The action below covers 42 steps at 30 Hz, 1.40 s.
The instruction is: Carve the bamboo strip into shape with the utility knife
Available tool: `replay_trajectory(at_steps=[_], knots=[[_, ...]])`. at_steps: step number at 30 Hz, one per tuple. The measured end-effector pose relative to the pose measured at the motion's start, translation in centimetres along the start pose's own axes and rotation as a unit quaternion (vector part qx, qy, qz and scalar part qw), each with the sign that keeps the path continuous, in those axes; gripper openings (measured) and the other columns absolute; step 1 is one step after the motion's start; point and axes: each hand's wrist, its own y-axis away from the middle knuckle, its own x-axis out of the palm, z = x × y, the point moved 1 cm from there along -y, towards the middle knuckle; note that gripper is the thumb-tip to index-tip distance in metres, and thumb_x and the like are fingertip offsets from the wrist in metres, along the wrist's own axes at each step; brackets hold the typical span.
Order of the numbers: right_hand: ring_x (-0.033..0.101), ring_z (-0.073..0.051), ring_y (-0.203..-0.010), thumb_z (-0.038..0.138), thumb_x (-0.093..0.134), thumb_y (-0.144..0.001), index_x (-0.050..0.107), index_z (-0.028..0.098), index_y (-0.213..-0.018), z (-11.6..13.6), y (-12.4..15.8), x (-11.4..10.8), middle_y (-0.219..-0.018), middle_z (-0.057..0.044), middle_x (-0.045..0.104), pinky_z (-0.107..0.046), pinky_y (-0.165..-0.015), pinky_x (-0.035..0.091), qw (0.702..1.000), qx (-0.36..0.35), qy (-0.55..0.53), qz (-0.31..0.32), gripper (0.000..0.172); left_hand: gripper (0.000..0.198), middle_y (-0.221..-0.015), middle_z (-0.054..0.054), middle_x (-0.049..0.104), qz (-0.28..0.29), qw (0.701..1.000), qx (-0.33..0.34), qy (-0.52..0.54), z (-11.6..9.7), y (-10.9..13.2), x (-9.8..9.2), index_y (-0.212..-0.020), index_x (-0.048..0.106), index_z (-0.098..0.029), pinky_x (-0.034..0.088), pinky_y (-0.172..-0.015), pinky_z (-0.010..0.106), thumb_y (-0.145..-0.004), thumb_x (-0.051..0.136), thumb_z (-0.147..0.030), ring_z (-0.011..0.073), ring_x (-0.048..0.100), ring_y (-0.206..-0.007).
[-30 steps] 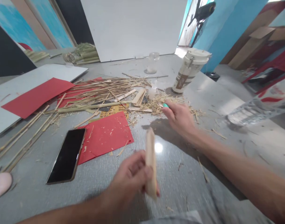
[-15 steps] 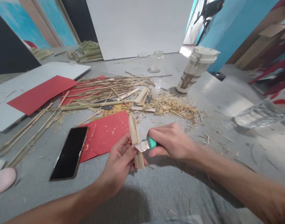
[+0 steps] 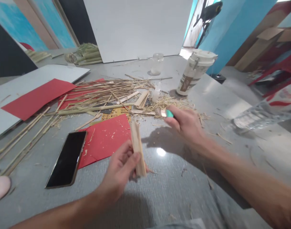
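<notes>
A pale strip of dried plant stalk (image 3: 137, 144) stands tilted in my left hand (image 3: 124, 163), pinched between thumb and fingers. My right hand (image 3: 185, 122) is closed around a green-handled knife (image 3: 168, 113), raised to the right of the strip and apart from it. The knife's blade points left and is smeared by motion. Below the strip lies a red paper sheet (image 3: 107, 136) sprinkled with shavings. A black phone (image 3: 66, 159) rests at the sheet's left edge.
Behind the hands lie many thin dry stalks (image 3: 107, 90) and a heap of straw shavings (image 3: 171, 103). A white-lidded container (image 3: 195, 73), a glass jar (image 3: 157, 64) and a plastic bottle (image 3: 252, 116) stand or lie around. A pink rounded object (image 3: 0, 188) sits at left.
My right hand has lifted the knife off the strip and moved it up and to the right. My left hand keeps the strip in nearly the same place.
</notes>
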Motion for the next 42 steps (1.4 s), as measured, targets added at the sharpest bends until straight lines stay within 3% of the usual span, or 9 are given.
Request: replay_trajectory(at_steps=[3, 6, 18, 21, 24, 27, 30, 34, 42], knots=[[0.038, -0.011, -0.051, 0.080, 0.030, -0.107, 0.046, 0.024, -0.079, 2.4, 0.8, 0.8, -0.062, 0.005, 0.044, -0.030, -0.052, 0.025, 0.990, -0.115, -0.057, 0.057, 0.064, 0.040, -0.068, 0.000, 0.072, -0.065, 0.996, 0.049, -0.021, -1.6, -1.2, -0.3, -0.097, 0.067, -0.020, 0.045, -0.051, 0.017, -0.092, 0.084, -0.057, 0.0098, 0.065, -0.057], [0.040, -0.011, -0.053, 0.078, 0.031, -0.108, 0.046, 0.023, -0.077, 4.2, 1.4, 1.9, -0.064, 0.005, 0.046, -0.030, -0.052, 0.026, 0.973, -0.182, -0.095, 0.106, 0.064, 0.042, -0.072, 0.000, 0.072, -0.050, 0.997, 0.046, -0.021, -2.0, -1.2, -0.4, -0.100, 0.068, -0.020, 0.046, -0.052, 0.018, -0.091, 0.084, -0.057, 0.0105, 0.067, -0.059], [0.037, -0.011, -0.054, 0.079, 0.033, -0.106, 0.049, 0.023, -0.075, 3.9, 1.2, 1.8, -0.063, 0.005, 0.045, -0.030, -0.053, 0.024, 0.971, -0.221, -0.062, 0.071, 0.066, 0.041, -0.075, -0.003, 0.068, 0.009, 0.999, -0.035, 0.002, -1.5, 0.4, 0.8, -0.107, 0.069, -0.021, 0.050, -0.058, 0.015, -0.093, 0.082, -0.057, 0.0092, 0.071, -0.064], [0.036, -0.012, -0.052, 0.080, 0.031, -0.107, 0.046, 0.024, -0.074, 2.3, 0.3, 1.7, -0.060, 0.005, 0.044, -0.030, -0.052, 0.023, 0.988, -0.149, -0.017, 0.045, 0.067, 0.039, -0.074, -0.001, 0.071, 0.034, 0.999, -0.032, -0.016, -1.6, 1.0, 0.9, -0.103, 0.069, -0.020, 0.050, -0.057, 0.015, -0.095, 0.080, -0.057, 0.0090, 0.070, -0.062], [0.036, -0.012, -0.047, 0.075, 0.032, -0.111, 0.044, 0.025, -0.075, -0.8, -0.7, 1.1, -0.054, 0.006, 0.040, -0.031, -0.051, 0.022, 0.998, 0.035, 0.021, -0.044, 0.062, 0.047, -0.073, 0.005, 0.075, 0.174, 0.980, -0.092, -0.033, -1.3, 1.6, 1.1, -0.091, 0.066, -0.018, 0.051, -0.055, 0.018, -0.095, 0.077, -0.063, 0.0116, 0.069, -0.060], [0.039, -0.014, -0.050, 0.072, 0.031, -0.112, 0.042, 0.026, -0.075, -2.4, -0.8, 0.4, -0.055, 0.005, 0.039, -0.032, -0.053, 0.025, 0.996, 0.044, 0.019, -0.076, 0.060, 0.047, -0.067, 0.002, 0.072, 0.068, 0.996, -0.039, -0.051, -1.1, 1.1, 0.5, -0.091, 0.064, -0.018, 0.044, -0.049, 0.014, -0.093, 0.079, -0.063, 0.0086, 0.064, -0.053], [0.038, -0.012, -0.049, 0.077, 0.033, -0.109, 0.050, 0.024, -0.078, -0.8, -0.1, 0.5, -0.059, 0.006, 0.042, -0.030, -0.051, 0.026, 0.995, -0.074, -0.051, -0.034, 0.064, 0.040, -0.067, 0.002, 0.074, 0.005, 0.998, 0.014, -0.059, -1.1, 0.1, -0.1, -0.096, 0.065, -0.018, 0.044, -0.047, 0.014, -0.098, 0.078, -0.056, 0.0078, 0.061, -0.052], [0.040, -0.010, -0.052, 0.080, 0.034, -0.105, 0.052, 0.022, -0.077, 3.1, 0.9, 1.6, -0.063, 0.006, 0.047, -0.028, -0.051, 0.027, 0.962, -0.228, -0.129, 0.081, 0.067, 0.037, -0.069, 0.003, 0.077, 0.014, 0.999, 0.031, -0.017, -1.5, -0.5, -0.3, -0.097, 0.066, -0.018, 0.047, -0.047, 0.014, -0.097, 0.079, -0.053, 0.0094, 0.065, -0.053], [0.045, -0.011, -0.055, 0.079, 0.037, -0.106, 0.055, 0.022, -0.080, 4.2, 1.8, 3.0, -0.066, 0.004, 0.054, -0.029, -0.055, 0.027, 0.943, -0.243, -0.160, 0.160, 0.066, 0.035, -0.068, -0.001, 0.073, 0.033, 0.996, 0.028, 0.076, -1.8, -1.0, 0.2, -0.094, 0.067, -0.019, 0.052, -0.044, 0.017, -0.092, 0.086, -0.048, 0.0113, 0.067, -0.053]])
